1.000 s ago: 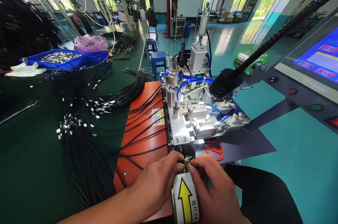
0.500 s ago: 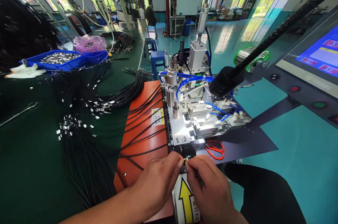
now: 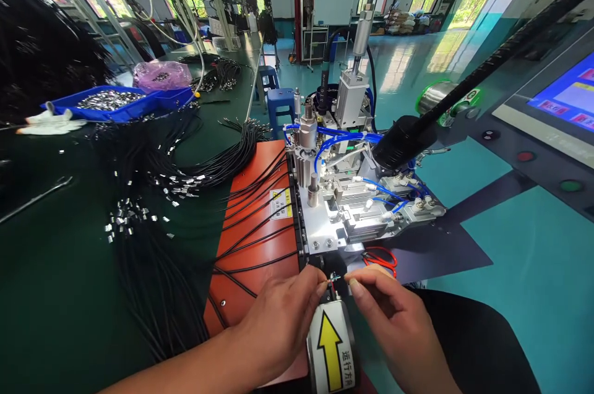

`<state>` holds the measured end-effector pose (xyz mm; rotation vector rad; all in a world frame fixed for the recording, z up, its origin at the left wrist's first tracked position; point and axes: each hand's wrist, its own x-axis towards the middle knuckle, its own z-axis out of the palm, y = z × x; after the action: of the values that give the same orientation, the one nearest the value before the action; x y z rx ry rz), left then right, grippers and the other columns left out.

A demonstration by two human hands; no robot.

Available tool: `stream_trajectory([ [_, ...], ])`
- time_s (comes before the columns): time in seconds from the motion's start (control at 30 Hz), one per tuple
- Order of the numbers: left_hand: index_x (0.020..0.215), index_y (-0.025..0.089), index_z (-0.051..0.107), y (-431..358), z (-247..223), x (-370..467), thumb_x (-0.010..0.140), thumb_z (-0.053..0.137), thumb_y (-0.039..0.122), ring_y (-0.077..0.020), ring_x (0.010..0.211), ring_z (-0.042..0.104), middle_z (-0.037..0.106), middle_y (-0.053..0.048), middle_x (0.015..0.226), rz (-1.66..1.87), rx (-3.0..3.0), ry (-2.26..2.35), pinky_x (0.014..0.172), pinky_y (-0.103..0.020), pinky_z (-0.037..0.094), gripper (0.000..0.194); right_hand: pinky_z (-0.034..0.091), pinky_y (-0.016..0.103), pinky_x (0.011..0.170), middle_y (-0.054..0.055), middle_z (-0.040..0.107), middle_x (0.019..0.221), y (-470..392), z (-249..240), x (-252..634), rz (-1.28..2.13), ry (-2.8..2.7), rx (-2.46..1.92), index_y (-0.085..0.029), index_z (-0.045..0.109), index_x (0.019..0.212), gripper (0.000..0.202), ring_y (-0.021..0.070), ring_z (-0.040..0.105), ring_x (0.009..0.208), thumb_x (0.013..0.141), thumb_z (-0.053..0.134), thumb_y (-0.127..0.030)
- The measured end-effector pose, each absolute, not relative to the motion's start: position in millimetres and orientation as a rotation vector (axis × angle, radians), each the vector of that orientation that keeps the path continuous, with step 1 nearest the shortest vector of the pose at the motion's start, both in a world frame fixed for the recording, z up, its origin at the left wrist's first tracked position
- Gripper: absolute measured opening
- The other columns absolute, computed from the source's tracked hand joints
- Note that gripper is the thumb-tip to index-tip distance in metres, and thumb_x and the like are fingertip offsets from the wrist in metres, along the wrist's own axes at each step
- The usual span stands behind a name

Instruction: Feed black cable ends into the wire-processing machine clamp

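Observation:
At the near end of the machine, my left hand [image 3: 283,313] is closed in a pinch on the thin end of a cable. A small shiny connector [image 3: 335,278] shows just past those fingertips, with a bit of red wire under it. My right hand [image 3: 394,313] is a short way to the right, thumb and forefinger pressed together; what they hold, if anything, is too small to make out. Below both hands lies a metal cover with a yellow arrow [image 3: 330,347]. Several black cables [image 3: 260,267] run over the orange panel [image 3: 253,208] towards the machine's edge.
The metal machine [image 3: 352,196] with blue air hoses stands ahead. Red-handled scissors [image 3: 383,256] lie beside it. A control panel [image 3: 533,140] is at right. Cable bundles [image 3: 153,282] and a blue tray [image 3: 116,111] of small metal parts cover the green table at left.
My right hand has moved right, away from my left fingertips, and the connector is now more visible between them. The left hand stays pinched at nearly the same place. The view has shifted slightly.

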<state>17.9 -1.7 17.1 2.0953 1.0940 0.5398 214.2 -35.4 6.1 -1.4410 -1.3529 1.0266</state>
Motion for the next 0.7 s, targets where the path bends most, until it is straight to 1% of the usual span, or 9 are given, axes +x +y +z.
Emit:
stream_trajectory([
  [0.1,0.092,0.022,0.050,-1.2,18.4,18.2,0.107,0.032,0.029,-0.0121,0.060,0.056,0.061,0.003,0.072,0.548,2.098,1.099,0.055,-0.023,0.037,0.025,0.060,0.028,0.077,0.005,0.073,0.100,-38.7,3.1,214.3,0.932,-1.373,-1.421,-0.025,0.072,0.101,0.016,0.0206,0.072,0.090,0.095,0.061,-0.034],
  [0.17,0.091,0.022,0.050,-1.0,18.9,18.1,0.107,0.032,0.029,-0.0124,0.061,0.057,0.061,0.003,0.072,0.541,2.099,1.097,0.055,-0.024,0.037,0.025,0.061,0.028,0.078,0.006,0.073,0.103,-41.0,1.3,213.3,0.889,-1.406,-1.395,-0.025,0.072,0.105,0.017,0.0210,0.072,0.092,0.095,0.061,-0.032],
  [0.37,0.092,0.022,0.051,-1.2,19.3,17.7,0.107,0.032,0.030,-0.0125,0.060,0.057,0.061,0.003,0.072,0.516,2.093,1.116,0.055,-0.024,0.037,0.026,0.061,0.024,0.077,0.005,0.072,0.103,-40.2,3.1,210.4,0.869,-1.481,-1.357,-0.027,0.072,0.109,0.018,0.0183,0.072,0.092,0.096,0.059,-0.028],
  [0.53,0.094,0.021,0.051,-1.0,18.3,16.9,0.107,0.031,0.030,-0.0130,0.060,0.058,0.061,0.003,0.071,0.505,2.103,1.085,0.055,-0.024,0.037,0.025,0.061,0.025,0.079,0.005,0.071,0.104,-39.1,2.9,208.4,0.899,-1.470,-1.370,-0.027,0.072,0.110,0.020,0.0190,0.071,0.094,0.096,0.059,-0.029],
  [0.7,0.091,0.022,0.049,0.0,16.4,15.9,0.106,0.033,0.029,-0.0127,0.058,0.056,0.059,0.003,0.069,0.494,2.142,1.073,0.053,-0.024,0.035,0.023,0.061,0.025,0.079,0.006,0.071,0.105,-38.8,-0.7,207.8,0.980,-1.431,-1.377,-0.026,0.071,0.112,0.020,0.0189,0.072,0.094,0.096,0.060,-0.031],
])
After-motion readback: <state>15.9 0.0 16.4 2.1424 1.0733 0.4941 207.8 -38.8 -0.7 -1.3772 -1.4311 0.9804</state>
